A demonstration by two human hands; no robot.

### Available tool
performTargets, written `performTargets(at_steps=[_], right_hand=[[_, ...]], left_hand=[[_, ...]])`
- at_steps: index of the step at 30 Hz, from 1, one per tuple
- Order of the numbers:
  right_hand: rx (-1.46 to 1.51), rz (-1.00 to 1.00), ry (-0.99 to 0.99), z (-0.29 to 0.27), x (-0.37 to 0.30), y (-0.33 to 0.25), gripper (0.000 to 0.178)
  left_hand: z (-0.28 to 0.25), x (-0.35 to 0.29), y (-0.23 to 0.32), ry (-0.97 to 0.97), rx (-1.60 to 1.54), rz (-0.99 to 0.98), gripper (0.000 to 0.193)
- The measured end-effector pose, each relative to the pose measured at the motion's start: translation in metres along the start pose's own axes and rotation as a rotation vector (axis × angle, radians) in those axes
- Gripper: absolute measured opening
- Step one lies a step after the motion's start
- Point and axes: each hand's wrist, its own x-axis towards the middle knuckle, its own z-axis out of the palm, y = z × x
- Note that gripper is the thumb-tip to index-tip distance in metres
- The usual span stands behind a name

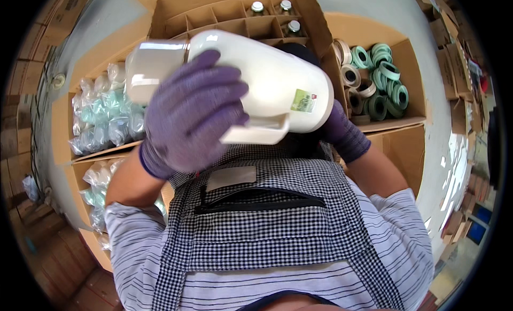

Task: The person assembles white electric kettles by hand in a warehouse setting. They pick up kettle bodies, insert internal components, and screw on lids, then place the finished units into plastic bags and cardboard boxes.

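A white vacuum jug lies tilted on its side across my chest. Its pale, shiny cap points left, its base points right, and a green-and-white label is stuck near the base. The jug's white handle faces my apron. My left hand, in a purple knit glove, wraps over the jug's neck end with fingers close together. At the base, my right hand in a matching glove grips from behind; most of its fingers are hidden by the jug.
Ahead stands a divided cardboard box with several white-capped bottles. Left, open boxes hold plastic-wrapped pale and green pieces. Green and cream rings fill part of a carton on the right. Stacked cartons line the sides.
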Motion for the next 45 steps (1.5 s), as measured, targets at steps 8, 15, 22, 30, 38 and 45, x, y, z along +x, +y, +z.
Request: performTargets(at_steps=[8,15,22,30,38,45], right_hand=[[0.526,0.454,-0.414,-0.023,0.061,-0.06,0.029],[0.202,-0.038,0.043,-0.095,0.236,-0.075,0.025],[0.545,0.025,-0.703,-0.052,0.357,-0.1,0.033],[0.567,0.097,-0.569,-0.036,0.379,-0.087,0.04],[0.334,0.042,-0.618,-0.042,0.39,-0.097,0.046],[0.117,-0.466,-0.177,-0.014,0.396,-0.066,0.102]], left_hand=[[0.024,-0.042,-0.144,-0.056,-0.243,-0.212,0.012],[0.094,-0.041,-0.077,-0.05,-0.344,-0.122,0.018],[0.017,-0.088,-0.139,0.26,-0.29,-0.365,0.025],[0.006,-0.385,-0.396,0.151,0.598,-1.8,0.05],[-0.034,-0.322,-0.338,0.339,0.153,-1.31,0.012],[-0.124,-0.052,-0.239,0.083,-0.738,-0.76,0.021]])
